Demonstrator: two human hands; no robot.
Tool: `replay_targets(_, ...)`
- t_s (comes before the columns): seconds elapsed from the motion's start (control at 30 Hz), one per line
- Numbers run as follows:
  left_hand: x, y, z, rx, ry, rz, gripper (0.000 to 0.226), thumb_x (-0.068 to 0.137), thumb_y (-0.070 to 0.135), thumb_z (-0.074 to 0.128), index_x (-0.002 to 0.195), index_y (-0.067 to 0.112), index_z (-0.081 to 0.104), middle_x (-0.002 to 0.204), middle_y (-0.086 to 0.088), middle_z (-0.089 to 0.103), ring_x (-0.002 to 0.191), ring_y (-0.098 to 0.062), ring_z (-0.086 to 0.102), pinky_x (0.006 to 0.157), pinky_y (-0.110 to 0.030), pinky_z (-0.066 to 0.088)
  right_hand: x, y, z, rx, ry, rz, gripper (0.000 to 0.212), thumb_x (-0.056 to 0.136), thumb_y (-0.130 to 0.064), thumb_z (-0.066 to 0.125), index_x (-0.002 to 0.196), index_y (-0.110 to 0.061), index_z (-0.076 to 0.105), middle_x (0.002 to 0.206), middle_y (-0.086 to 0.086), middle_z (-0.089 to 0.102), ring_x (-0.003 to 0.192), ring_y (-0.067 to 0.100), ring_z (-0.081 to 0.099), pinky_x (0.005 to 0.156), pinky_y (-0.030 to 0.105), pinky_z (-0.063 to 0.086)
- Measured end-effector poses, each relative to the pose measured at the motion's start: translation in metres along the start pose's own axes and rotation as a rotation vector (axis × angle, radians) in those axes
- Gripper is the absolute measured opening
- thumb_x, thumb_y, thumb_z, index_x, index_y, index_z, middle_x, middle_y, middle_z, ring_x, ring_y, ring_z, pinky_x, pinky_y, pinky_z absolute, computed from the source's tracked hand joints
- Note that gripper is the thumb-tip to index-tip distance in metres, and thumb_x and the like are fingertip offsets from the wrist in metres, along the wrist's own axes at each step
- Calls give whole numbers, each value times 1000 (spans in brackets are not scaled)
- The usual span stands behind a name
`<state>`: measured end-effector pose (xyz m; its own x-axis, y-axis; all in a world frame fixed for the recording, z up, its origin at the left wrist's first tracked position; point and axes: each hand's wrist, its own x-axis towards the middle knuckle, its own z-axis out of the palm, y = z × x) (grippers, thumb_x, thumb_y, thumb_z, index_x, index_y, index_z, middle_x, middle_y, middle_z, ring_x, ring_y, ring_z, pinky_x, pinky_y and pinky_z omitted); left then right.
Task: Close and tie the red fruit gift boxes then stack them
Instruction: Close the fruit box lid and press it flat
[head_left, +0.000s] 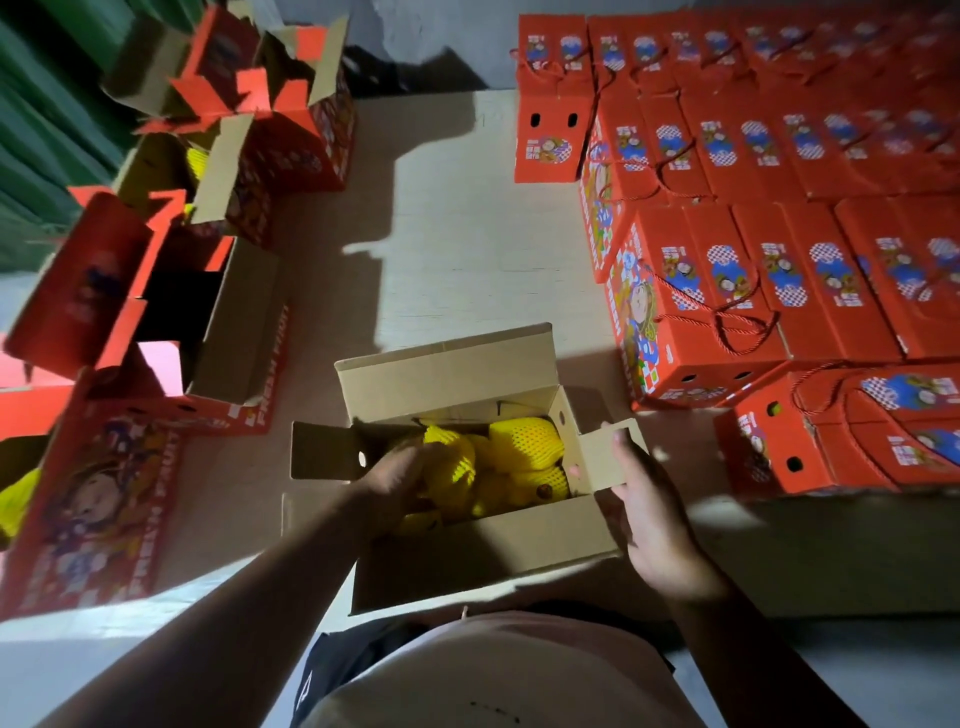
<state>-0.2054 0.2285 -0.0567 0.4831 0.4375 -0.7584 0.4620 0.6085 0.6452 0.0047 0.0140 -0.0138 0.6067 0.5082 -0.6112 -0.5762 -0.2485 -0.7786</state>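
An open gift box sits on the floor just in front of me, its cardboard flaps spread out. Inside lie several fruits in yellow foam nets. My left hand reaches into the box and rests on the netted fruit, fingers curled over it. My right hand lies against the box's right side flap, thumb on its inner face, fingers behind.
Closed, tied red gift boxes are stacked in rows at the right, with red cord handles. Several open red boxes stand at the left, some holding yellow fruit. A green wall runs at the far left. Pale floor lies between the groups.
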Motion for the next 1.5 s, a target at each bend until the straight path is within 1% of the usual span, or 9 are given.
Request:
replay_targets(0.13,0,-4,2,529,110,160,52,83,36,80,132,32,65,108,-3,71,97,-25,68,69,-37,62,0,2,0,-1,-6,-12,29,105,-49,51,118,-31,70,98,-18,79,89,-2,74,79,29,53)
replay_targets(0.27,-9,2,9,893,158,247,63,95,24,74,152,24,47,133,-7,64,114,-27,65,95,-44,58,-3,0,2,-1,16,-20,29,105,-47,52,118,-29,70,98,-11,80,82,1,76,71,26,56)
replay_targets(0.47,-81,16,9,1163,208,476,21,97,22,64,118,20,69,114,-5,71,98,-27,68,82,-40,56,-6,-3,5,-60,72,-65,35,97,-56,58,120,-33,71,113,-17,77,101,2,73,85,19,55)
replay_targets(0.6,-129,6,-16,1159,693,741,43,88,20,74,128,15,60,131,-18,60,119,-41,56,97,-54,53,-3,0,1,-102,73,-95,51,95,-58,59,137,-31,65,138,-7,67,134,17,58,118,43,40)
replay_targets(0.7,-140,0,-42,936,964,610,71,87,33,76,147,21,40,146,-8,39,134,-33,36,106,-60,42,-6,-2,2,-112,58,-102,68,84,-67,60,142,-33,61,144,-7,63,138,19,54,120,49,37)
replay_targets(0.9,-129,1,-69,-83,496,233,67,80,41,79,141,28,55,125,-10,71,114,-32,70,92,-45,59,-4,3,1,-120,56,-116,37,97,-58,60,132,-47,64,134,-30,60,142,7,46,116,36,33)
replay_targets(1.1,-131,0,-66,-191,252,370,32,104,45,53,126,32,72,122,-14,73,113,-34,71,87,-51,60,-1,1,-4,-46,48,-171,31,98,-44,65,128,-47,68,139,-24,63,138,6,49,120,44,31)
replay_targets(1.3,-119,-3,-53,64,182,437,38,110,12,48,134,34,68,131,-2,69,112,-27,72,76,-47,65,-2,-3,-8,41,57,-222,31,100,-38,64,131,-42,68,140,-14,65,138,18,53,98,48,46)
replay_targets(1.5,-93,-4,-60,1216,335,675,59,102,25,61,158,31,42,147,1,46,126,-20,48,103,-41,53,-5,-9,-8,-22,13,-259,48,91,-54,65,138,-46,61,143,-18,61,138,12,52,104,56,46)
